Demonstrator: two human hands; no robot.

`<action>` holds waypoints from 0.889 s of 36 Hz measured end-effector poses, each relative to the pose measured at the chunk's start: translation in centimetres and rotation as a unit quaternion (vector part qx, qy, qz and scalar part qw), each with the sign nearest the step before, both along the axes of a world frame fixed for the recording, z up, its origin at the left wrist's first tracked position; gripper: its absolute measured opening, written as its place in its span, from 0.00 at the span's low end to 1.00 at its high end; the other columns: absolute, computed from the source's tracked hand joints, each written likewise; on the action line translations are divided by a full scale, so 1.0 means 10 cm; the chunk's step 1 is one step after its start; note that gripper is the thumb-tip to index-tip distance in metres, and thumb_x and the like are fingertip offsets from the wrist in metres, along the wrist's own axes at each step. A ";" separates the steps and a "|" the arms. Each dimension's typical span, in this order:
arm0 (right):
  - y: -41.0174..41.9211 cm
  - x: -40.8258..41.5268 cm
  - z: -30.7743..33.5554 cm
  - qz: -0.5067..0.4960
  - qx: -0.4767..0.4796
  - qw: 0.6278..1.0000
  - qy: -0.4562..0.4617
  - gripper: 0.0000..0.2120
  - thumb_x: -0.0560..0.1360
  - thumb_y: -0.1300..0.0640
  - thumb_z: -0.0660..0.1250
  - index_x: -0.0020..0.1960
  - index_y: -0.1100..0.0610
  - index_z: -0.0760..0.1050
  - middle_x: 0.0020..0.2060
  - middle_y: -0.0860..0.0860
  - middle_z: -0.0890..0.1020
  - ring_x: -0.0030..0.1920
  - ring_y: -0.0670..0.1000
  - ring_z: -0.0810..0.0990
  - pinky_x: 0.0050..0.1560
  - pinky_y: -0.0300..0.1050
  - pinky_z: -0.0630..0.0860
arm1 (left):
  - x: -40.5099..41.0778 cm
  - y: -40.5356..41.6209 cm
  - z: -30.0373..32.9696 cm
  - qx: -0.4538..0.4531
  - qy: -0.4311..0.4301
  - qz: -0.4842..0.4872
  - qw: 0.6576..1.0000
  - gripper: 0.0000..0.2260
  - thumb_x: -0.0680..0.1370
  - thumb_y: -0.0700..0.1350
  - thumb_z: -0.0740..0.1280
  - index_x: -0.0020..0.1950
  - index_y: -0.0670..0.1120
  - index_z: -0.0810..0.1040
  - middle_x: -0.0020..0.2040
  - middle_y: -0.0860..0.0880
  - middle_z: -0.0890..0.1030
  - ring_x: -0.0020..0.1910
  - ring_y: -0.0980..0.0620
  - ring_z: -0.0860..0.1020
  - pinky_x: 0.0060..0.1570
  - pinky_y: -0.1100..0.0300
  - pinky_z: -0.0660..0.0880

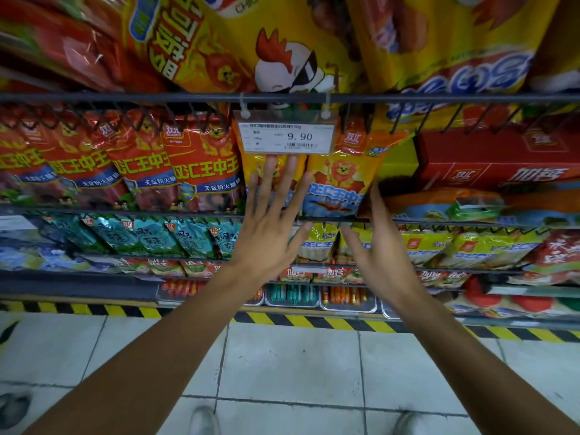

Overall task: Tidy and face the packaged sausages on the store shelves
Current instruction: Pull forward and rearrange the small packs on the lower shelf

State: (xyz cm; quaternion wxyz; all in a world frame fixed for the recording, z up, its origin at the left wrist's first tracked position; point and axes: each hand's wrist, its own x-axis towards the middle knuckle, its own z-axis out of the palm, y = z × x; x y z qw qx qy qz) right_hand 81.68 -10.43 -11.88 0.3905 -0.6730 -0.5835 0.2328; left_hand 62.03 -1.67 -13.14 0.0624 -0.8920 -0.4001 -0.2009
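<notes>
Right now both hands are up at the middle shelf, bracketing the yellow sausage packs that hang below the price tag. The left hand is spread flat, fingers straight, with its fingertips laid against the front of the left yellow pack; it grasps nothing and seems to be pressing the pack back into line. The right hand is also released, fingers extended edge-on beside the right yellow pack, at its right side, though whether it actually touches the pack I cannot tell. Set this way, one palm on the face and one at the flank, the hands look placed to square the two packs so their printed fronts point outward and sit flush with the red sausage packs just beside them on the left. A red carton stands to the right on the same shelf. The wire rail along the shelf front keeps the packs leaning upright. Judging by how neatly the red row stands, this yellow pair is the part being faced at present.
</notes>
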 end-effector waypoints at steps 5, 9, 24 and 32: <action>-0.43 0.22 -0.08 -0.011 -0.007 1.000 0.027 0.29 0.83 0.54 0.67 0.81 0.48 0.62 0.78 0.41 0.67 0.77 0.38 0.65 0.73 0.46 0.71 | -0.01 -0.17 0.04 -0.049 -0.051 -0.011 0.997 0.30 0.87 0.54 0.56 0.86 0.48 0.49 0.86 0.45 0.43 0.84 0.39 0.39 0.82 0.43 0.42; -0.60 0.52 -0.07 -0.050 0.001 0.998 0.046 0.21 0.82 0.51 0.66 0.75 0.49 0.71 0.70 0.39 0.76 0.71 0.39 0.73 0.69 0.44 0.74 | 0.16 -0.33 0.01 -0.085 -0.077 -0.015 0.993 0.29 0.86 0.55 0.57 0.85 0.49 0.55 0.86 0.46 0.45 0.84 0.41 0.41 0.82 0.39 0.49; -0.76 1.30 0.09 -0.109 -0.020 0.985 0.134 0.25 0.80 0.56 0.72 0.75 0.57 0.70 0.64 0.45 0.81 0.64 0.43 0.80 0.68 0.48 0.77 | 1.42 -0.69 0.36 -0.226 -0.136 -0.043 0.963 0.34 0.83 0.57 0.67 0.84 0.58 0.54 0.80 0.53 0.64 0.80 0.52 0.59 0.76 0.55 0.60; -0.69 1.38 0.12 -0.057 -0.043 0.981 0.181 0.24 0.80 0.60 0.72 0.72 0.51 0.69 0.65 0.43 0.79 0.64 0.36 0.78 0.66 0.36 0.75 | 1.68 -0.64 0.40 -0.229 -0.219 0.008 0.949 0.23 0.81 0.48 0.73 0.75 0.48 0.75 0.68 0.47 0.79 0.66 0.46 0.77 0.62 0.49 0.76</action>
